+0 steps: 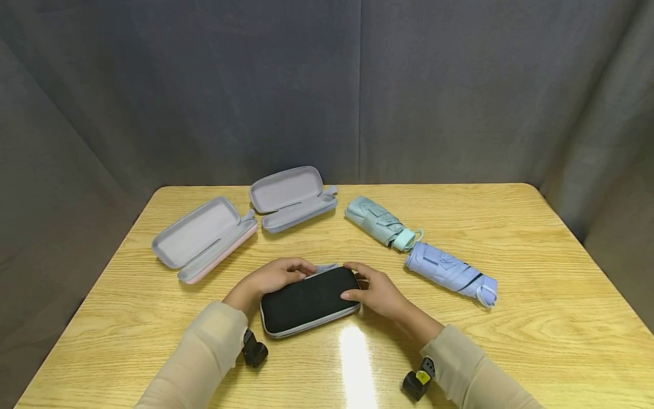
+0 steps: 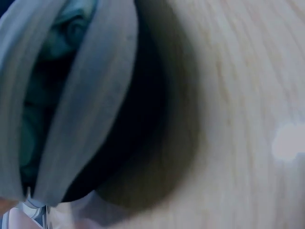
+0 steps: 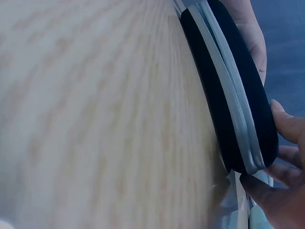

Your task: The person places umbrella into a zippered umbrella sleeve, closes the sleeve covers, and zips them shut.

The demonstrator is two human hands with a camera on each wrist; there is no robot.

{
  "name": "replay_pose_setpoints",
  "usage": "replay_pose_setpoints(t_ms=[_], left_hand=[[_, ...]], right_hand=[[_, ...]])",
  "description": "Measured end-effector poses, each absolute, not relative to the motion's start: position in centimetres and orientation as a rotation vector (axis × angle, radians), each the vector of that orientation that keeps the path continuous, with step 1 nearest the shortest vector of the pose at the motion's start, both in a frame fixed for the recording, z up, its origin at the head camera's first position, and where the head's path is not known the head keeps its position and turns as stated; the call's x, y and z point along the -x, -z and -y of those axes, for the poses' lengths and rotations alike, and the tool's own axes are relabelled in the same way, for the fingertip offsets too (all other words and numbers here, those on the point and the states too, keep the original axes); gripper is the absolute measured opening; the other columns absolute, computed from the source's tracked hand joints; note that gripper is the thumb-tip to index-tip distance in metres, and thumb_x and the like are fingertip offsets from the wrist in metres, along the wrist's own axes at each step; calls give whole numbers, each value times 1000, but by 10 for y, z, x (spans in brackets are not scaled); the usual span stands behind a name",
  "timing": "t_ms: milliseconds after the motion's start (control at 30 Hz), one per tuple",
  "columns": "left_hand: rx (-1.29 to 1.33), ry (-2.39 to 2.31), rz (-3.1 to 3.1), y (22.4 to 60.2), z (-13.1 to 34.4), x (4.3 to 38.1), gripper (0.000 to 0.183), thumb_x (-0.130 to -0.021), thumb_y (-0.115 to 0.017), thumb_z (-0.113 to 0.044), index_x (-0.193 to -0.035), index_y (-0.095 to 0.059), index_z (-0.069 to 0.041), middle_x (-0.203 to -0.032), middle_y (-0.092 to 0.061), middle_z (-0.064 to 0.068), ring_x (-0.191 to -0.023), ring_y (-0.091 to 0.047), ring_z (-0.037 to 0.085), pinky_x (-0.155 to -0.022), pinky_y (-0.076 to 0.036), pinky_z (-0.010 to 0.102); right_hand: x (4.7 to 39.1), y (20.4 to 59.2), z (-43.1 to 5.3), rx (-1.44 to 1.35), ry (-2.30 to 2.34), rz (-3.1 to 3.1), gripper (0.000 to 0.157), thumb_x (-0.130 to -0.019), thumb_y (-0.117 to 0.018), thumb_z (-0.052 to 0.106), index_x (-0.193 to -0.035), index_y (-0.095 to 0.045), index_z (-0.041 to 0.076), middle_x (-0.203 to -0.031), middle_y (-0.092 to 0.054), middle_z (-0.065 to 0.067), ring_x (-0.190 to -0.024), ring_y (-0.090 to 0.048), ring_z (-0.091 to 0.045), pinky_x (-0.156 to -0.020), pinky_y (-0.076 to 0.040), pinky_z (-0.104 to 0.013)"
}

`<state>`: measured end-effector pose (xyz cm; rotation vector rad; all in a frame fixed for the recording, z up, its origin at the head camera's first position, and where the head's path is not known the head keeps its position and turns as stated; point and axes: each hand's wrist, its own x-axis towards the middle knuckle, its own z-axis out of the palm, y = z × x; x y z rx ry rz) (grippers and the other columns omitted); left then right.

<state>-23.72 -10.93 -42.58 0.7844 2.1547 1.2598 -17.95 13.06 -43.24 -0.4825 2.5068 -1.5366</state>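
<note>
A black zip case (image 1: 309, 301) with a grey zipper band lies near the table's front middle. My left hand (image 1: 278, 278) holds its far left edge, thumb and fingers close together by a grey strap (image 1: 327, 267). At the case's right end my right hand (image 1: 375, 289) grips it, thumb on the top face and fingers round the end, as the right wrist view also shows. The zipper bands (image 2: 88, 105) stand apart in the left wrist view, and green folded material (image 2: 29, 131) shows through the gap. The left fingertips are mostly hidden there.
Two open hard cases with grey linings stand at the back left, one pink outside (image 1: 222, 258) and one blue-grey (image 1: 300, 218). Right of centre lie a folded mint umbrella (image 1: 378, 220) and a folded periwinkle umbrella (image 1: 452, 271). Behind the wooden table (image 1: 541, 341) hangs a grey curtain (image 1: 357, 91).
</note>
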Motion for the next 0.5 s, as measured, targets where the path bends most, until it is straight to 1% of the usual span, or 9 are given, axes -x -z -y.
replay_pose_setpoints(t_ms=[100,167,267,367,500], left_hand=[[-821,-1258,-2136,426,108,239,30,-90,-40,-5,-118,-48,3,-115,-50,18,-105,-46,28,-85,-38,36],[-833,-1259,-2121,426,108,241,30,-90,-39,-5,-118,-47,3,-117,-49,19,-107,-45,29,-86,-37,37],[-834,-1261,-2100,427,107,242,31,-90,-39,-4,-119,-46,3,-118,-48,20,-108,-44,29,-87,-37,37],[-830,-1256,-2097,428,107,243,31,-90,-39,-4,-119,-46,4,-117,-48,20,-106,-46,28,-85,-39,34],[-807,-1236,-2129,429,106,245,29,-90,-41,-7,-116,-49,3,-115,-50,17,-101,-48,24,-81,-40,31]], right_hand=[[179,432,-132,608,1470,-2559,56,-75,-66,20,-124,-45,2,-126,-42,-16,-113,-40,-29,-88,-37,-36],[178,430,-133,699,1376,-2633,52,-76,-65,22,-122,-48,3,-128,-41,-14,-116,-37,-28,-90,-35,-37],[176,426,-134,853,1194,-2743,48,-78,-63,24,-119,-51,3,-128,-41,-13,-117,-36,-28,-92,-32,-40],[174,424,-135,991,1076,-2776,46,-78,-63,22,-118,-52,1,-128,-40,-13,-116,-36,-29,-92,-31,-42],[171,423,-136,1086,997,-2783,48,-78,-64,21,-120,-50,2,-130,-39,-12,-119,-32,-30,-93,-29,-42]])
